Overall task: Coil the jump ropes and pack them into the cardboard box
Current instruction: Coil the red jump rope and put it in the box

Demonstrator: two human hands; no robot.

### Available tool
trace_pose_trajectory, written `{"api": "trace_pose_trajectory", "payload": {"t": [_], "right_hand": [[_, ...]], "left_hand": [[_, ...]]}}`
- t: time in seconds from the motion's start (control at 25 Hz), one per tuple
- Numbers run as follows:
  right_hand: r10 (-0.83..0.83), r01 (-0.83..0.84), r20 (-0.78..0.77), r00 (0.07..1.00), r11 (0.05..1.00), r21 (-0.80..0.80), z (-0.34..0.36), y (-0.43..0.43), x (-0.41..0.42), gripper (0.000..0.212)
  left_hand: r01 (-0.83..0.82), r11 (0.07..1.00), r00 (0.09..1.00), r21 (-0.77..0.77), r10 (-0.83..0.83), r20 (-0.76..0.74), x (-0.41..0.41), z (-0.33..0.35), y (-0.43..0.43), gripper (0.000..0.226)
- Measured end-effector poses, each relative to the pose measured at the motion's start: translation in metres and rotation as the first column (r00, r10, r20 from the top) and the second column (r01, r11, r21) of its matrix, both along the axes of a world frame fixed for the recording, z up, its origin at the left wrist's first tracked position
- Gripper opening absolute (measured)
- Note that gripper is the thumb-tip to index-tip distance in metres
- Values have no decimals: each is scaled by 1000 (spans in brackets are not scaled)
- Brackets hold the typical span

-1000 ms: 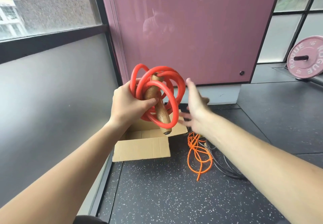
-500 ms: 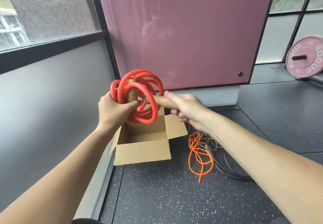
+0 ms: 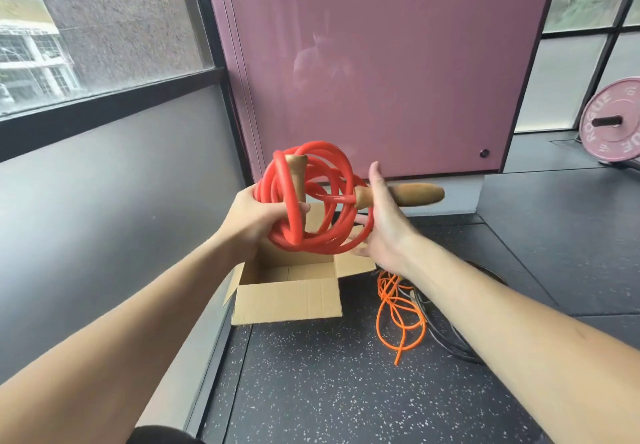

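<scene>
So the thick red rubber jump rope (image 3: pixel 311 201) is wound into a chunky, messy coil and held up in the air, right above the open brown cardboard box (image 3: pixel 287 300), which sits on the speckled black rubber floor (image 3: pixel 329 391) at about 6 o'clock from the coil. The left hand (image 3: pixel 256 222) is clamped around the 9 o'clock side of the coil, with the thumb wrapped over the loops and over one light wooden handle (image 3: pixel 296 177) that stands roughly upright through the middle. The right hand (image 3: pixel 384 225) is spread flat on the coil's 3 o'clock side, thumb pointing up and fingers straight, touching the loops without gripping anything. The second wooden handle (image 3: pixel 415 194) sticks out sideways toward 3 o'clock, passing behind that palm. The box flaps are folded out and what shows of its inside looks like bare cardboard. On the floor at 3 o'clock from the box there's a thin orange jump rope (image 3: pixel 398 319) in a loose tangle, lying partly over a black rope (image 3: pixel 446 343). A pink round weight plate (image 3: pixel 613 121) sits at 2 o'clock in the view, and a mauve wall panel (image 3: pixel 381 63) fills the 12 o'clock area.
</scene>
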State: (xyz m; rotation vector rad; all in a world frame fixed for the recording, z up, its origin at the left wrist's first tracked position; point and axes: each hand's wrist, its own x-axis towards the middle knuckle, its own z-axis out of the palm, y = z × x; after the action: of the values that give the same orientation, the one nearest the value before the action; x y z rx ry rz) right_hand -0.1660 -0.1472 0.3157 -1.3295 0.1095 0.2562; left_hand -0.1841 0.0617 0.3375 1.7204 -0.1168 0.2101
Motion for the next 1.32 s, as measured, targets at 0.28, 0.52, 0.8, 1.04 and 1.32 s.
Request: {"api": "trace_pose_trajectory", "payload": {"t": [0.28, 0.52, 0.8, 1.04, 1.32], "right_hand": [[79, -85, -36, 996, 978, -192, -46, 28, 46, 72], [156, -158, -25, 988, 979, -129, -109, 59, 150, 47], [114, -137, -162, 980, 980, -144, -237, 105, 243, 35], [19, -54, -283, 959, 992, -115, -303, 142, 303, 24], [202, -253, -352, 914, 962, -105, -337, 178, 305, 35]], "left_hand": [[-75, 991, 952, -109, 39, -304, 45, -74, 29, 27], [-103, 985, 950, -138, 56, -307, 139, -149, 72, 12], [-220, 968, 852, -120, 131, -507, 227, -283, 110, 44], [-357, 923, 699, -141, 164, -696, 291, -343, 136, 37], [-344, 939, 705, -12, 250, -664, 304, -377, 157, 82]]}}
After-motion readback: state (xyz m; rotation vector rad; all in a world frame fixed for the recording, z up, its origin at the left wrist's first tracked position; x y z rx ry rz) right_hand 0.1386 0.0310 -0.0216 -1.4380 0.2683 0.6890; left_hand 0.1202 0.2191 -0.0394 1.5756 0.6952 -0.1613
